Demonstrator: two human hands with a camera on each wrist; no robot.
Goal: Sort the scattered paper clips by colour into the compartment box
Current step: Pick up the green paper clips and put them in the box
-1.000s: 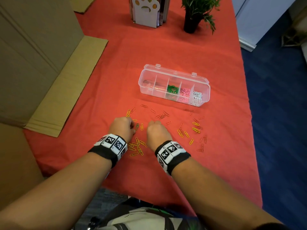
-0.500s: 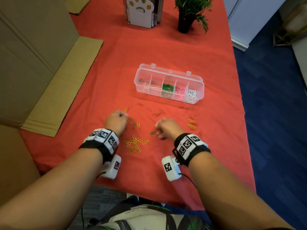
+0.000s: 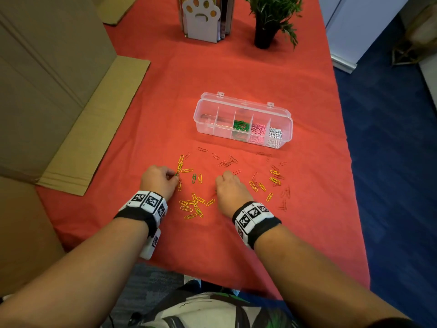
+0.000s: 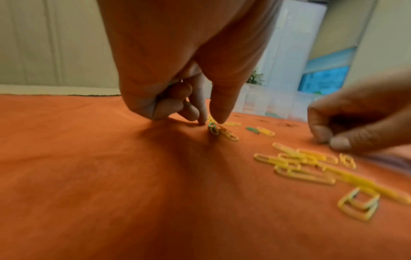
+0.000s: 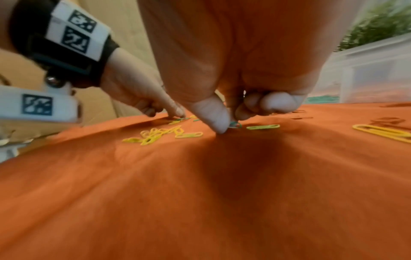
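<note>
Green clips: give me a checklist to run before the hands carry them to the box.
1. Box lid open: ok.
2. Green compartment has room: ok.
3. Right hand pinching a green clip: ok.
4. Left hand gripping its green clip: cannot tell; fingertips are just above it, among yellow clips.
5. Spare green clip collected: not ok, it lies on the cloth.
</note>
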